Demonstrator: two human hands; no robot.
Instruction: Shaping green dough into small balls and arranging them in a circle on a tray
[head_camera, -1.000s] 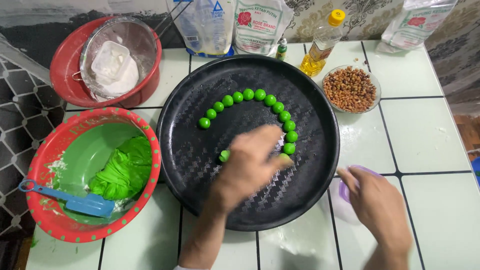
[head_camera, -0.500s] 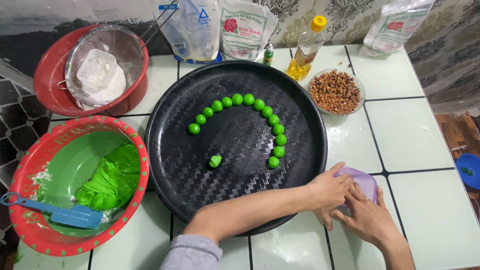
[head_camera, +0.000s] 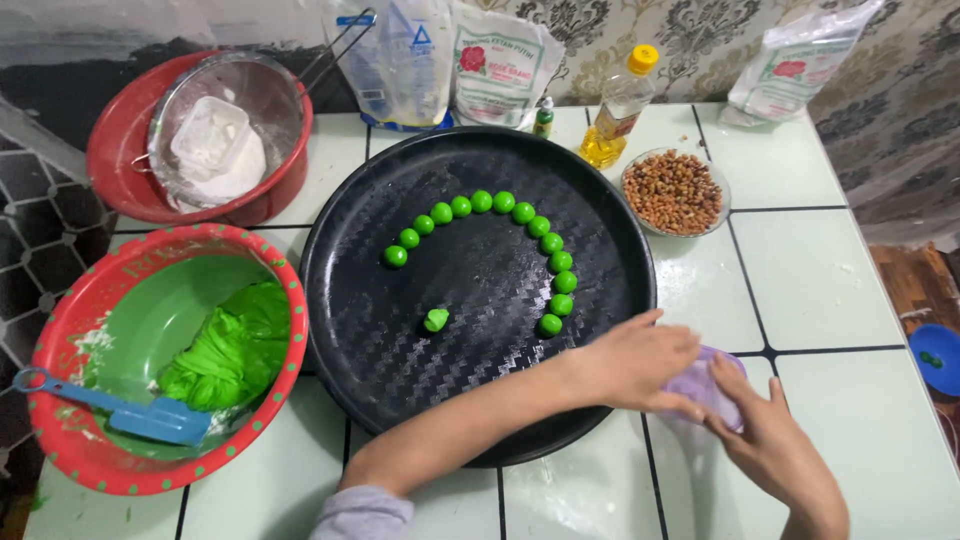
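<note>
Green balls (head_camera: 481, 202), black woven-pattern tray (head_camera: 400, 350), red-rimmed green bowl (head_camera: 60, 330).

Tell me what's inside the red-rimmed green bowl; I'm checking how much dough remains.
The green bowl holds a lump of green dough and a blue scraper. Anything beneath them is covered.

Small purple bowl (head_camera: 705, 385): pale lilac, translucent plastic, sits on white tiled counter just off round black tray's (head_camera: 480, 300) rim at about 4 o'clock. Mostly covered by both hands; only part of rim and side wall shows, contents hidden. Left hand (head_camera: 640, 362) lies over its 9 o'clock side, fingers curled on rim. Right hand (head_camera: 770, 445) touches its 4 o'clock side, fingertips on wall. Bowl looks upright
</note>
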